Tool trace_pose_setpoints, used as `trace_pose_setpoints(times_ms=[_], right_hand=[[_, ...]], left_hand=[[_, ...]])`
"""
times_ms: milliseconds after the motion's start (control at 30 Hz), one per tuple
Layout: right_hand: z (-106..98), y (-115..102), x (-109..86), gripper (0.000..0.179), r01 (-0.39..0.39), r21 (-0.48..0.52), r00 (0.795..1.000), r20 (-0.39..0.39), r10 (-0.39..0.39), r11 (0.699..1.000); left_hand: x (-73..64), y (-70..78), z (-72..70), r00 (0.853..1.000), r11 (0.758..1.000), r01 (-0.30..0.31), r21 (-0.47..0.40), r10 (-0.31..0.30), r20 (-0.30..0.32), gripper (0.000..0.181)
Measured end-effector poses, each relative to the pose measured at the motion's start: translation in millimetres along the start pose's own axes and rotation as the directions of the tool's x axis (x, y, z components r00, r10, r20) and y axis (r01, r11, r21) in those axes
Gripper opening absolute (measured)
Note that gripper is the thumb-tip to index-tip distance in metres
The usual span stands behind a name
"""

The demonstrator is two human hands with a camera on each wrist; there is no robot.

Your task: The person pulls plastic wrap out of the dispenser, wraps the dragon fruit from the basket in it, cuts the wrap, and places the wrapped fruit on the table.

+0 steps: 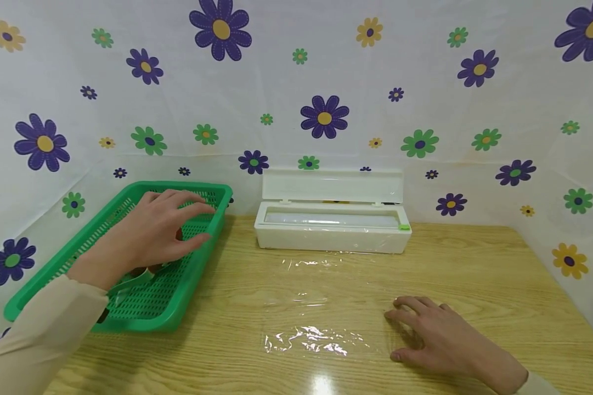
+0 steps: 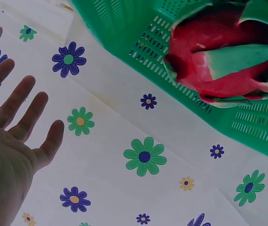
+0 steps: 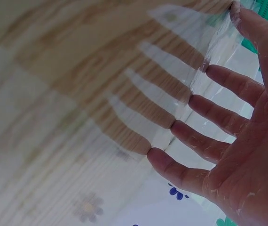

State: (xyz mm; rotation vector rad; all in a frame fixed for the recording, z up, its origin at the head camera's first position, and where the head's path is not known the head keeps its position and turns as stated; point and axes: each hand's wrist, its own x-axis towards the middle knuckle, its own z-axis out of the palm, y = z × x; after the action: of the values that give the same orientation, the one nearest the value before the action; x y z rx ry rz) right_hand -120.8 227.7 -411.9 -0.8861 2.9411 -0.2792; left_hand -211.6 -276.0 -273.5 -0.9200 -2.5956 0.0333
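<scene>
My left hand [image 1: 160, 230] hovers over the green basket [image 1: 178, 315] with its fingers spread and nothing in them. Beneath it lies a dragon fruit [image 2: 237, 56], red with green scales, mostly hidden by the hand and forearm in the head view. A sheet of clear cling film [image 1: 311, 340] is spread across the wooden table, showing as shiny wrinkles. At the film's right edge, my right hand [image 1: 436, 343] rests its fingertips; the right wrist view shows the fingers [image 3: 218, 115] spread apart, tips pressed down, palm raised.
Behind the film stands a white cling film box [image 1: 333, 240], lid [image 1: 333, 185] raised, a roll [image 1: 331, 218] inside and a small green piece [image 1: 404, 227] at its right end. A flower-patterned sheet [image 1: 276, 82] hangs behind the wooden table [image 1: 474, 274].
</scene>
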Motion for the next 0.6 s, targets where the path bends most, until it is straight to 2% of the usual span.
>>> trace_pose_setpoints(times_ms=[167,267,400,600], right_hand=[[0,0,-0.1,0.067,0.001,-0.002,1.0,0.002,-0.001,1.0],[-1,0,-0.6,0.067,-0.004,0.002,1.0,0.007,0.004,1.0],[0,0,-0.9,0.067,-0.009,-0.001,1.0,0.014,0.009,1.0],[0,0,-0.5,0.068,-0.003,-0.015,1.0,0.002,0.003,1.0]], left_hand=[[-1.7,-6.9,1.9,0.999,1.0,0.025,0.0,-0.025,0.02,0.043],[-3.1,-11.5,3.6,0.997,0.998,0.066,-0.013,-0.065,0.051,0.043],[-5.0,-16.6,4.9,0.986,0.991,0.129,-0.028,-0.125,0.11,0.041],[-5.1,-27.9,7.2,0.972,0.984,0.174,-0.027,-0.167,0.167,0.039]])
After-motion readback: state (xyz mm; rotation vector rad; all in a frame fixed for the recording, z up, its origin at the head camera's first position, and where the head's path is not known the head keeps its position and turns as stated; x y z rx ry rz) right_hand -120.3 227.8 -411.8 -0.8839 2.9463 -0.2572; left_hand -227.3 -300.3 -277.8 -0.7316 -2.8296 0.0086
